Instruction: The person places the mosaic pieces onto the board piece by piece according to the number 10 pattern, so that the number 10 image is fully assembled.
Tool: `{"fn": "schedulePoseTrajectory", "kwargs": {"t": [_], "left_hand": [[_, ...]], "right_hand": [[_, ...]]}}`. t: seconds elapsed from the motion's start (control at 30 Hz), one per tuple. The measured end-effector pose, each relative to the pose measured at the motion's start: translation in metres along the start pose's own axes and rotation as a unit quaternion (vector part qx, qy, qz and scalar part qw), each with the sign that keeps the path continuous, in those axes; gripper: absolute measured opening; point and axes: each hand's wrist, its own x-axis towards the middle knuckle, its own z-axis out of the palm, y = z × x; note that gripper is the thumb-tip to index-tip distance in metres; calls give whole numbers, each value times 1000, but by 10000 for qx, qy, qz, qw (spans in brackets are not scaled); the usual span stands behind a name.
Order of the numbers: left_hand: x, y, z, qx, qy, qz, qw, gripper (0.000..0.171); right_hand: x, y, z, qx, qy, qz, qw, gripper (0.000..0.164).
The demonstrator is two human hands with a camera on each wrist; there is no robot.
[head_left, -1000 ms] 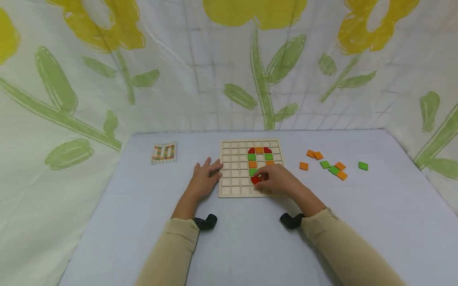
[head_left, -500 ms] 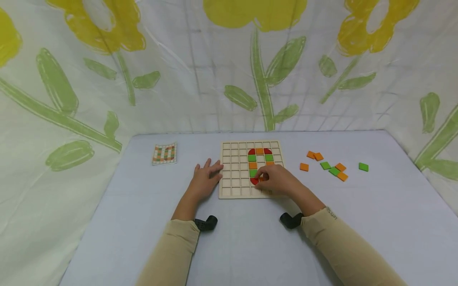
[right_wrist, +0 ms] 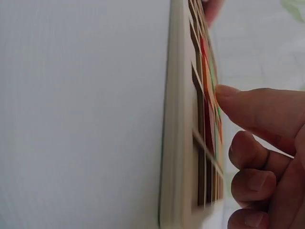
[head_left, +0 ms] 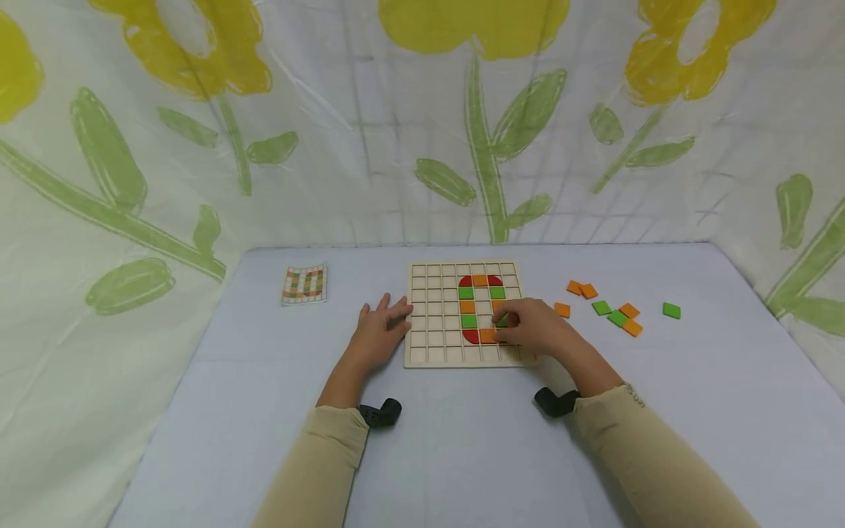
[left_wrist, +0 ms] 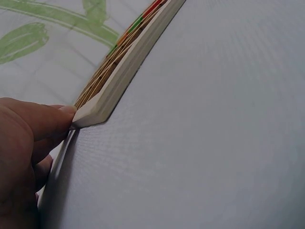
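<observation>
A wooden grid board (head_left: 425,355) lies on the table, bearing a ring of red, green and orange tiles on its right half. My left hand (head_left: 379,336) has its fingers spread, the fingertips and thumb at the board's left edge; in the left wrist view the thumb (left_wrist: 57,117) touches a corner. My right hand (head_left: 536,328) is over the right side of the ring, fingers loosely bent, with no tile visible between them. A red rounded tile (head_left: 471,336) sits in a lower cell beside an orange tile (head_left: 488,336). The hand partly covers the ring's right side.
Several loose orange and green tiles lie right of the board, among them a green tile (head_left: 671,310) farthest out. A small pattern card (head_left: 304,284) lies at the back left. A flower-printed curtain (head_left: 330,147) hangs behind the table (head_left: 449,440).
The red rounded tile, earlier tilted in my right fingers, now lies in its cell. My right hand has let go and moved right; the left hand stays put.
</observation>
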Motion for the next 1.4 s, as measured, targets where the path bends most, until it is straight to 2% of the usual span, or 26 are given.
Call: {"fn": "schedulePoseTrajectory", "kwargs": {"t": [0.2, 0.47, 0.63, 0.77, 1.03, 1.2, 1.4], "left_hand": [[1, -1, -2, 73, 20, 8, 10000, 41], [-2, -3, 2, -15, 54, -76, 10000, 40], [-4, -5, 6, -49, 46, -102, 9999, 39], [-4, -5, 6, 34, 61, -91, 9999, 40], [-4, -3, 2, 92, 79, -34, 9999, 39], [-3, -2, 1, 92, 33, 16, 10000, 39], [-2, -1, 1, 104, 6, 74, 9999, 40]], "right_hand": [[-7, 17, -11, 252, -105, 352, 9990, 21], [-5, 18, -5, 141, -96, 320, 9993, 19], [-9, 19, -8, 209, -101, 457, 9987, 19], [-13, 29, -22, 122, 159, 584, 9981, 22], [-22, 70, -68, -157, 796, 973, 9919, 40], [-22, 95, -84, -327, 599, 1302, 9891, 51], [-18, 111, -88, -478, 284, 1431, 9881, 57]]}}
